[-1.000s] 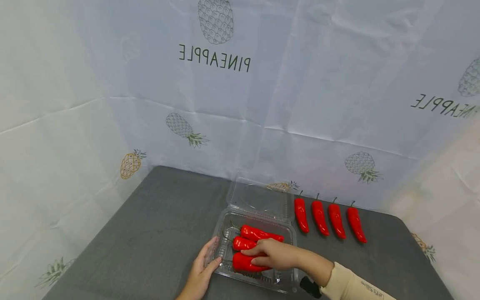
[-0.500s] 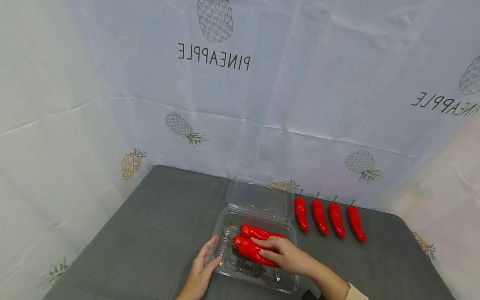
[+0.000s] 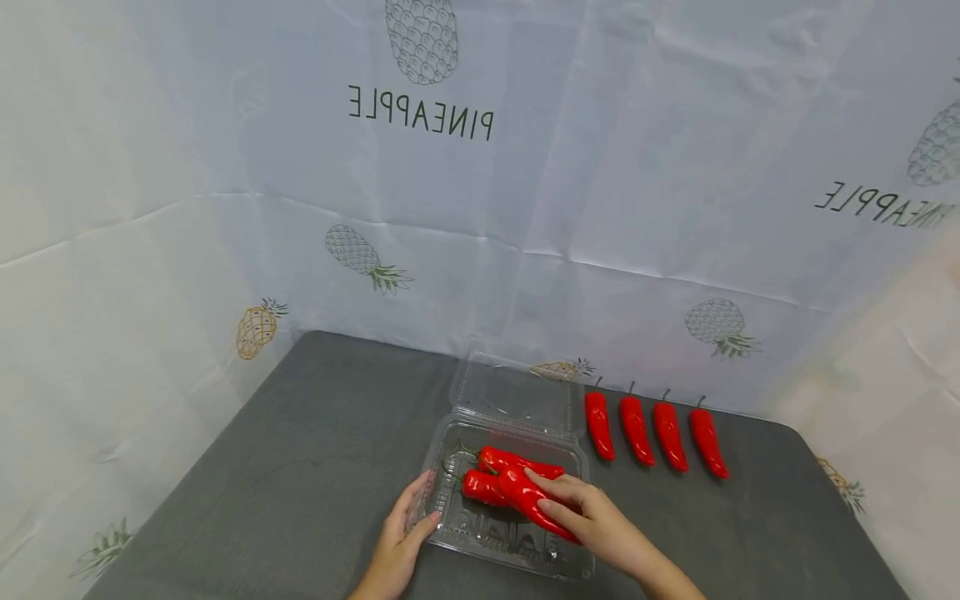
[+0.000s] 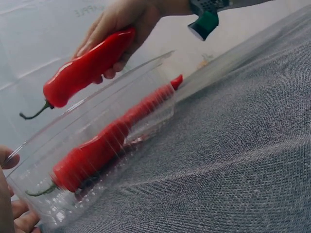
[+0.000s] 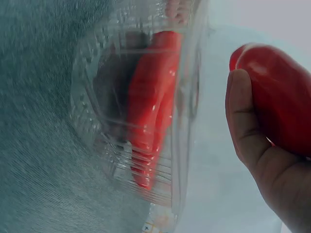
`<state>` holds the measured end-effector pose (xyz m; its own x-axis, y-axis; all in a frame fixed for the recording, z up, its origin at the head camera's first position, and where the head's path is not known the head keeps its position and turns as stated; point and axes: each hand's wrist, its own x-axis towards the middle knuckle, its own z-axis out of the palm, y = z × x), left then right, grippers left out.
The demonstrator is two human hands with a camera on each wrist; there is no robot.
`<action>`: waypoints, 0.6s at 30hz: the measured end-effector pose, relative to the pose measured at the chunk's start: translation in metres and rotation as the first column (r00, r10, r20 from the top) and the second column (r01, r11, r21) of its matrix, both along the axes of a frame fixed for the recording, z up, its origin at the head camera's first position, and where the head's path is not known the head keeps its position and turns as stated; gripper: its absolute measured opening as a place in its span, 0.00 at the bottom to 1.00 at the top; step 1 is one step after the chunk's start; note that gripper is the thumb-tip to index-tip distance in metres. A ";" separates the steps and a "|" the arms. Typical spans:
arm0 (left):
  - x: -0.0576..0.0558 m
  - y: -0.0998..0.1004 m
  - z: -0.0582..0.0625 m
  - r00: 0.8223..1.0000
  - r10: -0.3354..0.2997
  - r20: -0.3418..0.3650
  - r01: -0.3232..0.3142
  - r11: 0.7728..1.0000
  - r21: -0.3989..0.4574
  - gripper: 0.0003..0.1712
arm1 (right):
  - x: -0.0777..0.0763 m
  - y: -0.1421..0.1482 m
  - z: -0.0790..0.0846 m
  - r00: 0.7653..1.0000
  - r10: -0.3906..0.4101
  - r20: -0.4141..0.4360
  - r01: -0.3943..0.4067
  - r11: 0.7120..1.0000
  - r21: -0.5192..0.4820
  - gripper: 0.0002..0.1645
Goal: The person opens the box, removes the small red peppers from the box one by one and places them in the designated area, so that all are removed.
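My right hand [image 3: 592,517] grips a glossy red chili pepper [image 3: 525,492], tilted, its tip toward the wrist. In the left wrist view this held pepper [image 4: 82,70] is above the rim of a clear plastic clamshell container [image 4: 112,92], stem pointing down-left. Two more red peppers lie in the container: a rear pepper [image 3: 517,461] and a front pepper [image 3: 480,487], partly covered by the held one in the head view. My left hand [image 3: 397,533] holds the container's left wall, thumb at the rim and fingers outside. The container's lid [image 3: 517,392] is folded back.
Several red peppers [image 3: 633,429] lie in a row on the grey tabletop [image 3: 330,450], right of the lid, stems toward the back. A white cloth [image 3: 480,217] printed with pineapples hangs behind and at the sides.
My right hand has lifted the nearest pepper from the container's base and moved slightly right with it, turning it over the front pepper. My left hand keeps its hold on the container.
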<state>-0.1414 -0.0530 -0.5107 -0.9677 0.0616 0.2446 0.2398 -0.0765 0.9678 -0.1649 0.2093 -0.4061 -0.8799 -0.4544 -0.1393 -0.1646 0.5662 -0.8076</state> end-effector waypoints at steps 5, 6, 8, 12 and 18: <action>0.001 0.000 0.000 1.000 -0.004 -0.021 0.004 1.000 0.011 0.29 | 0.011 0.002 -0.001 0.996 -0.085 -0.014 0.085 0.996 -0.038 0.28; 0.001 0.000 0.000 1.000 -0.003 -0.026 0.004 1.000 0.013 0.29 | 0.012 0.003 -0.001 0.994 -0.110 -0.008 0.109 0.993 -0.052 0.28; 0.001 0.001 -0.001 0.999 -0.001 -0.036 0.002 1.000 0.015 0.29 | 0.015 0.004 0.000 0.987 -0.161 0.000 0.160 0.984 -0.083 0.29; 0.000 0.001 -0.001 0.999 0.000 -0.042 0.001 1.000 0.015 0.29 | 0.019 0.006 -0.001 0.950 -0.313 0.011 0.311 0.940 -0.139 0.28; -0.001 0.000 -0.001 1.000 0.003 -0.031 -0.002 1.000 0.011 0.29 | 0.021 0.013 -0.009 0.858 -0.510 -0.051 0.492 0.847 -0.201 0.25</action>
<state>-0.1422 -0.0526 -0.5119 -0.9597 0.0563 0.2752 0.2699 -0.0867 0.9590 -0.1440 0.2225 -0.4149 -0.9990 0.0436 0.0000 0.0194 0.4447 -0.8955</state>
